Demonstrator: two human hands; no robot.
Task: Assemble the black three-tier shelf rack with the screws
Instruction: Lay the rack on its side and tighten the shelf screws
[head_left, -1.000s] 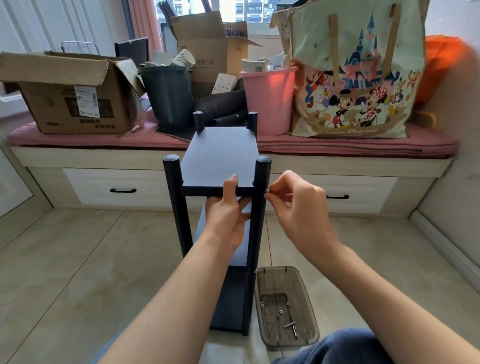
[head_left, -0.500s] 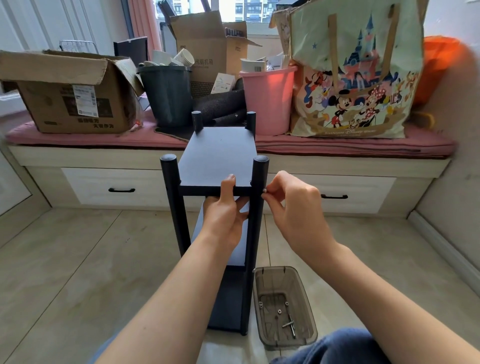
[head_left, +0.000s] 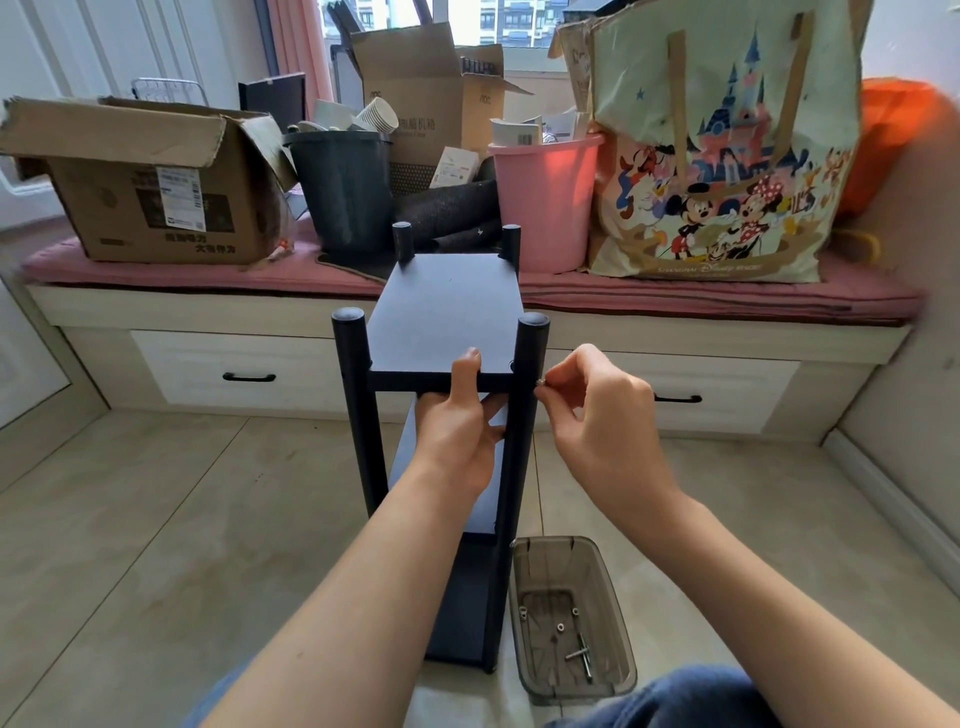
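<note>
Fingers (head_left: 551, 399) around small metal screw (head_left: 541, 383) at round black post (head_left: 525, 415).

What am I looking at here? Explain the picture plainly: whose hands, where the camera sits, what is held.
No machine here: a person's two bare hands, filmed by a camera worn on the head, looking down. The left hand grips the front edge of the top board of the black three-tier shelf rack, standing on the tiled floor. The right hand pinches a small silver screw against the rack's near right post. Beside the rack, a clear grey plastic box holds spare screws and a metal key.
</note>
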